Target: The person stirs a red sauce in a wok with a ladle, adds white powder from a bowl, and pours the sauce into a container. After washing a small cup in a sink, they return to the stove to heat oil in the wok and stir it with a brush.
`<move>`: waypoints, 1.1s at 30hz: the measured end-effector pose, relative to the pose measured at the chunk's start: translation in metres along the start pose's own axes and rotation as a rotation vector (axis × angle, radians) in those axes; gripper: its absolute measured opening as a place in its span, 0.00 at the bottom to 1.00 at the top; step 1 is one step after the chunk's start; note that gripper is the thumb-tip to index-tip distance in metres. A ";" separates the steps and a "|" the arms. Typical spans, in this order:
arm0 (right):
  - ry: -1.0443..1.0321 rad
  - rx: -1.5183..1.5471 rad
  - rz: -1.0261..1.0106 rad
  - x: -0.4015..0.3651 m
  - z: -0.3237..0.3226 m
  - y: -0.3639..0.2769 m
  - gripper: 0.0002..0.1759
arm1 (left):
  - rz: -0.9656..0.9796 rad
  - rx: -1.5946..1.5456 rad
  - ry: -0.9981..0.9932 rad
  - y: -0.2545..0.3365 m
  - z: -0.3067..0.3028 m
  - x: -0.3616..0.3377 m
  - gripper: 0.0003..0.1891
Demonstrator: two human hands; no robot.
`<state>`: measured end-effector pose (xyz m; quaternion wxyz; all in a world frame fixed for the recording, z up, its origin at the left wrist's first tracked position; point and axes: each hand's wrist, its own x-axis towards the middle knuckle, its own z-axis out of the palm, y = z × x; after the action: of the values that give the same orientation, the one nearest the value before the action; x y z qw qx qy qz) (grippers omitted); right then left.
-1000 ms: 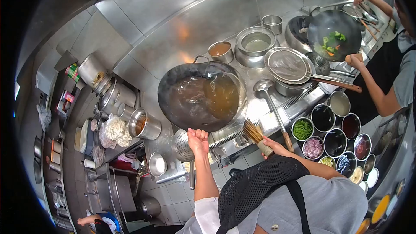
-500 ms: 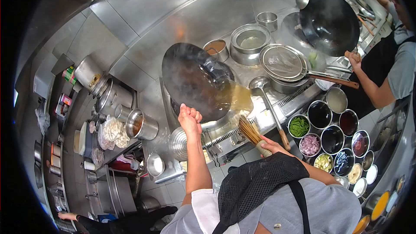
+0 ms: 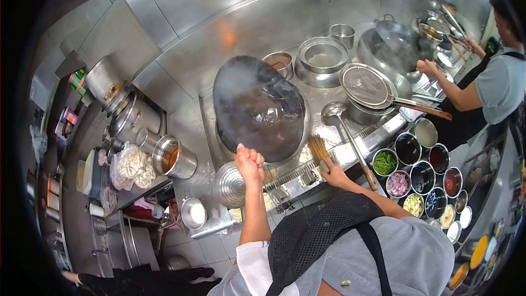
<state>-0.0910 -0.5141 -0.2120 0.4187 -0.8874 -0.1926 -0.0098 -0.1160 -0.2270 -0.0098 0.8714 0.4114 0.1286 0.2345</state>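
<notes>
A large dark wok [image 3: 257,107] sits tilted over the burner, its inside wet and shiny, with steam rising. My left hand [image 3: 249,163] is closed at the wok's near rim, gripping it; the fingers hide the exact hold. In my right hand [image 3: 333,174] is a bamboo wok brush [image 3: 317,147], bristles pointing up and away, close to the wok's right side. Just right of the brush lies a long-handled ladle [image 3: 350,140]. A perforated strainer [image 3: 230,185] rests left of my left wrist.
Right of the ladle stand several bowls of ingredients, among them chopped greens [image 3: 385,163] and diced onion [image 3: 398,184]. A mesh skimmer [image 3: 367,86] lies across a pot. Metal pots [image 3: 323,55] line the back. A co-worker [image 3: 496,82] stands at the right beside another wok [image 3: 378,49].
The wok has swung back from its steep tilt, and the brownish liquid pouring off its right side has stopped. My right hand and the brush have moved up toward the wok. The co-worker's wok has come down.
</notes>
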 end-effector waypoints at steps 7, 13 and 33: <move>0.118 -0.412 0.077 -0.025 -0.073 -0.029 0.34 | -0.144 -0.378 0.127 0.011 -0.106 0.015 0.21; 0.008 -0.422 0.386 -0.035 -0.081 0.026 0.42 | -0.132 -0.498 0.125 0.021 -0.153 0.028 0.21; 0.046 1.046 0.671 0.422 -0.162 0.098 0.07 | -0.324 -0.273 0.262 -0.100 -0.130 0.030 0.17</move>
<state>0.3573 -0.5512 -0.1039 0.7824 -0.5764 0.1263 0.1989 -0.1144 -0.1819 -0.1698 0.9210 0.2297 0.2719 0.1582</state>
